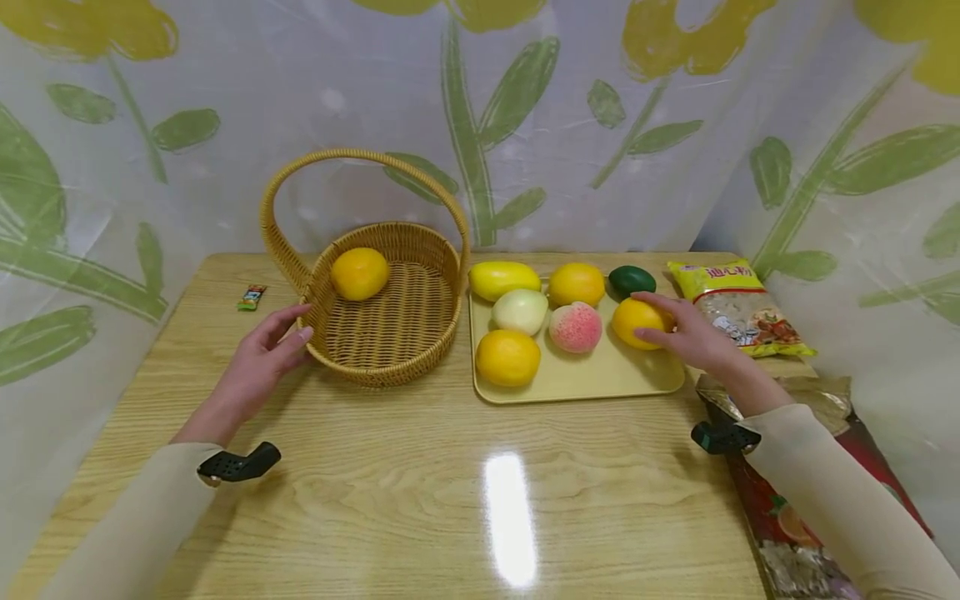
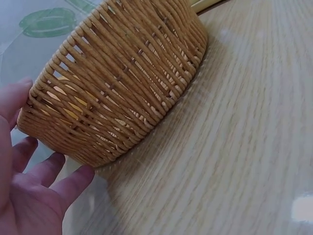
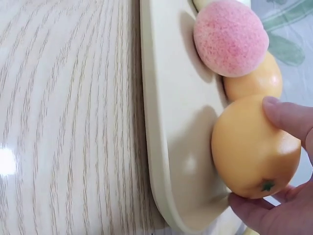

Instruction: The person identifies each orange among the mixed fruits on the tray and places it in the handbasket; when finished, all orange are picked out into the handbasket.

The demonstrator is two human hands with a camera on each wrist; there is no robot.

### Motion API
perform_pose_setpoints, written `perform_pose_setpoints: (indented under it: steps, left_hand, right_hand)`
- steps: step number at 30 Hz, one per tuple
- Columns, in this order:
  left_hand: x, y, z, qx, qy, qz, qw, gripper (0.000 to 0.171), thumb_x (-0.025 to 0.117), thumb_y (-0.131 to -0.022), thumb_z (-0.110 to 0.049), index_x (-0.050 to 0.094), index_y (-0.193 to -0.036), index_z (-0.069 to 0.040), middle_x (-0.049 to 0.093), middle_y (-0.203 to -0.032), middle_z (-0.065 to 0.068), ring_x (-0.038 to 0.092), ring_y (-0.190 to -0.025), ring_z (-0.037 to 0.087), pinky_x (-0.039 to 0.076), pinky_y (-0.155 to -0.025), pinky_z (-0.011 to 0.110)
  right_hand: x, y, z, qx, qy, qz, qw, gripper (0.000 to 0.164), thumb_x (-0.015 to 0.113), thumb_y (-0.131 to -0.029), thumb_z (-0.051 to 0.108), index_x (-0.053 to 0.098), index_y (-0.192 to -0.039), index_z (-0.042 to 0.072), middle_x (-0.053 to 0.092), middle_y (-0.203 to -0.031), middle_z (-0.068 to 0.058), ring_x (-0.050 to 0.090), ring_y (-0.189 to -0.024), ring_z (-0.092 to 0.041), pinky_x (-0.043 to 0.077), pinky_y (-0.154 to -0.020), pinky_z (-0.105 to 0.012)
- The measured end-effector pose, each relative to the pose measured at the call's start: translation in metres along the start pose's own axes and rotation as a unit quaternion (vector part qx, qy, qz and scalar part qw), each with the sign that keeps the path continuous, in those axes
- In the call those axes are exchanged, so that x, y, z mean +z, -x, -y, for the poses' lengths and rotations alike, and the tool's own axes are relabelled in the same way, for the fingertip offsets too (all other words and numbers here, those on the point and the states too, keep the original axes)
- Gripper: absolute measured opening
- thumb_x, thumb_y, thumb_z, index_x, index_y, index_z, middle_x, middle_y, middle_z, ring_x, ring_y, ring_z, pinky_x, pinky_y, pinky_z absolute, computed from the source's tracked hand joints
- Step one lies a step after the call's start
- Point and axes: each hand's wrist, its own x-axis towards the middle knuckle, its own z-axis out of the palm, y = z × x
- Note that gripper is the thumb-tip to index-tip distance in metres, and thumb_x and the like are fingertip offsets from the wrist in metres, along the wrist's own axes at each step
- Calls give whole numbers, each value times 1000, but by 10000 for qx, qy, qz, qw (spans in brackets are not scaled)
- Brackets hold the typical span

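In the head view, my left hand [image 1: 262,358] is at the left side of a round wicker basket [image 1: 386,375] with a tall hoop handle. The left wrist view has its thumb [image 2: 14,98] at the woven rim and spread fingers by the outer wall. One orange [image 1: 360,274] lies inside the basket. My right hand [image 1: 693,333] grips another orange [image 1: 637,323] at the right end of a pale yellow tray [image 1: 585,385]; its thumb and fingers lie on opposite sides of the fruit, whose green stem mark shows in the right wrist view.
Also on the tray are a peach [image 1: 576,327], a pale green fruit [image 1: 520,312], a yellow oval fruit [image 1: 504,281], two more oranges [image 1: 508,358] and a dark green fruit [image 1: 632,282]. Two food bags [image 1: 738,308] lie right. A small candy packet [image 1: 251,297] lies left of the basket.
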Motion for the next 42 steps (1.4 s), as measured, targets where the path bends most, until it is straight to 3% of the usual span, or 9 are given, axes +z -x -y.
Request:
perform_pose_setpoints:
  steps: [11, 14, 22, 34, 38, 42]
  left_hand:
    - [-1, 0, -1, 61, 22, 48, 10000, 59, 54, -101, -32, 33, -151, -8, 9, -163, 12, 30, -141, 31, 50, -91, 16]
    - [-1, -1, -1, 74, 110, 81, 9999, 59, 54, -102, -31, 33, -151, -7, 7, -163, 13, 26, -142, 35, 49, -92, 17]
    - [-1, 0, -1, 84, 127, 54, 9999, 59, 53, -102, -31, 33, -151, -6, 6, -163, 14, 23, -143, 38, 49, -91, 16]
    - [0, -2, -4, -67, 189, 14, 9998, 58, 54, -102, -30, 32, -150, -6, 7, -164, 10, 23, -144, 35, 50, -91, 16]
    - [1, -2, -5, -34, 200, 33, 9998, 59, 54, -102, -29, 32, -150, -5, 7, -164, 11, 24, -143, 35, 51, -91, 17]
    - [0, -1, -5, -63, 194, -14, 9998, 59, 54, -102, -30, 33, -150, -4, 8, -163, 11, 25, -143, 34, 51, -92, 19]
  right_hand:
    - [1, -2, 0, 369, 200, 484, 9979, 66, 53, -101, 39, 25, -156, 15, 33, -142, -29, 30, -122, -44, 27, -103, -67]
    - [1, -3, 1, 421, 211, 377, 9982, 64, 54, -100, 40, 29, -154, 15, 35, -142, -30, 29, -124, -47, 27, -103, -67]
    - [6, -4, 3, 183, 727, 212, 9970, 65, 53, -100, 44, 32, -152, 12, 38, -146, -28, 43, -122, -45, 35, -101, -65]
    - [11, -5, 4, -214, 728, -104, 9971, 56, 58, -100, 32, 43, -146, 6, 48, -136, -28, 48, -109, -39, 40, -92, -54]
    - [8, -2, 15, -156, 816, -225, 9963, 56, 58, -100, 34, 43, -147, 8, 49, -133, -27, 48, -105, -39, 41, -87, -52]
    - [4, 3, 36, -427, 778, -463, 9950, 53, 59, -99, 32, 45, -146, 10, 52, -130, -24, 48, -99, -37, 40, -79, -46]
